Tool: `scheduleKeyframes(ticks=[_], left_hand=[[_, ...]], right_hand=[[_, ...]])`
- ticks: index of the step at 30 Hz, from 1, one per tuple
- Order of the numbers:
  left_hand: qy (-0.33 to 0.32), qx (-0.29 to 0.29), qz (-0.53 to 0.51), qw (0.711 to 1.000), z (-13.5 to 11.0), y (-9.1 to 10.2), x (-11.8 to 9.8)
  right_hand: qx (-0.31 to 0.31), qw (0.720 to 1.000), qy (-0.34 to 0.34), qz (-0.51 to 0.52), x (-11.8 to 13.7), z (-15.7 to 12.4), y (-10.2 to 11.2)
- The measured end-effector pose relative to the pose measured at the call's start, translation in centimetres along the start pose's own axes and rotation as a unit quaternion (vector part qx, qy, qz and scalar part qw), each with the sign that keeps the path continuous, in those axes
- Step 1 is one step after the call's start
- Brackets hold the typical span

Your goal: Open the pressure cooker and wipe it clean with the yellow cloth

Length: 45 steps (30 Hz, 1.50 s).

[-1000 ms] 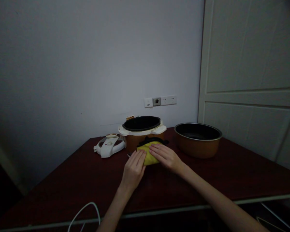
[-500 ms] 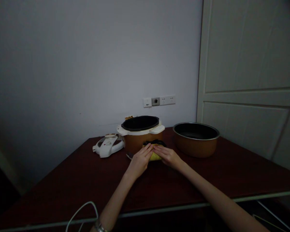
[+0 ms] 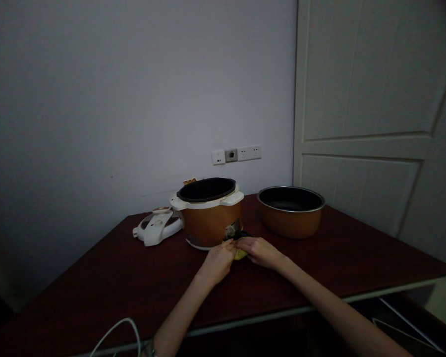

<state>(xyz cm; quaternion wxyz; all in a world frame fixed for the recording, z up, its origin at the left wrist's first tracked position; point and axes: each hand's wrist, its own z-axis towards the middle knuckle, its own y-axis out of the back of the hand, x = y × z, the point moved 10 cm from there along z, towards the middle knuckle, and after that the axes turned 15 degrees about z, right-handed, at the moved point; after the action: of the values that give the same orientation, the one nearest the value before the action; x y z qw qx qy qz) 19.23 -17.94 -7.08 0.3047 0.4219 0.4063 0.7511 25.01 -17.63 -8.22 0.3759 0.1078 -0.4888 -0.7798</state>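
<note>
My left hand [image 3: 220,259] and my right hand [image 3: 259,252] meet in front of the orange cooker body [image 3: 208,223]. Both have their fingers closed on a small yellow and black thing [image 3: 240,255], possibly a folded cloth or bag; its kind is not clear. The yellow part shows below the fingers, the black part above them, and my hands hide the rest. Behind it the cooker stands with its white rim and a dark inner pot [image 3: 207,189] in the opening. A label on the cooker's front is partly covered.
A white cooker lid [image 3: 158,227] lies left of the cooker. To the right stands a round orange pan [image 3: 292,218] with a dark inside. Wall sockets [image 3: 237,154] are behind the dark red table [image 3: 134,277]. A white cable [image 3: 121,322] loops at the front left edge.
My hands have come down and closer to me with the yellow and black thing, uncovering more of the cooker's front. Their fingers are more curled. The view has turned slightly right.
</note>
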Motion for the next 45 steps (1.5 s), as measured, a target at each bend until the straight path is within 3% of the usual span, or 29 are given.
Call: scheduleKeyframes(ticks=[3, 6, 9, 12, 16, 22, 29, 35, 37, 40, 43, 45], left_hand=[[0.023, -0.099, 0.072, 0.992, 0.2, 2.6, 0.4], [0.025, -0.174, 0.121, 0.977, 1.4, 4.9, 0.3], [0.017, -0.177, 0.149, 0.973, 3.8, 5.6, 0.4], [0.015, -0.156, 0.170, 0.973, 5.7, 5.7, 0.7], [0.027, -0.132, 0.187, 0.973, 6.1, 5.4, 0.8], [0.065, -0.070, 0.160, 0.982, 4.7, 3.8, -0.2], [0.115, -0.007, 0.056, 0.992, 1.3, 0.5, -1.2], [0.154, 0.020, -0.030, 0.987, -1.1, -1.6, 0.0], [0.147, 0.014, -0.035, 0.988, -1.5, -1.2, 0.0], [0.131, -0.031, -0.026, 0.991, -2.1, 0.8, -0.2], [0.139, -0.151, 0.017, 0.978, -3.3, 5.0, 0.3], [0.147, -0.242, 0.053, 0.958, -4.4, 8.1, 1.1]], right_hand=[[-0.158, 0.985, 0.058, -0.042, 0.0, -0.9, 3.6], [-0.281, 0.958, 0.058, -0.027, -1.6, -1.0, 6.5], [-0.348, 0.937, 0.012, 0.023, -4.3, 0.5, 7.8], [-0.388, 0.919, -0.015, 0.067, -6.2, 1.9, 7.6], [-0.381, 0.918, -0.016, 0.107, -6.6, 2.3, 5.9], [-0.331, 0.938, -0.027, 0.101, -5.7, 0.3, 3.2], [-0.178, 0.979, -0.084, 0.061, -3.4, -0.7, -1.0], [-0.046, 0.991, -0.118, 0.050, -1.4, 0.1, -2.7], [-0.045, 0.993, -0.104, 0.043, -0.8, -0.1, -2.3], [-0.110, 0.994, -0.019, -0.008, 1.5, -0.4, -0.1], [-0.191, 0.975, 0.093, -0.071, 5.1, -0.4, 3.2], [-0.222, 0.960, 0.131, -0.107, 6.9, 0.6, 5.4]])
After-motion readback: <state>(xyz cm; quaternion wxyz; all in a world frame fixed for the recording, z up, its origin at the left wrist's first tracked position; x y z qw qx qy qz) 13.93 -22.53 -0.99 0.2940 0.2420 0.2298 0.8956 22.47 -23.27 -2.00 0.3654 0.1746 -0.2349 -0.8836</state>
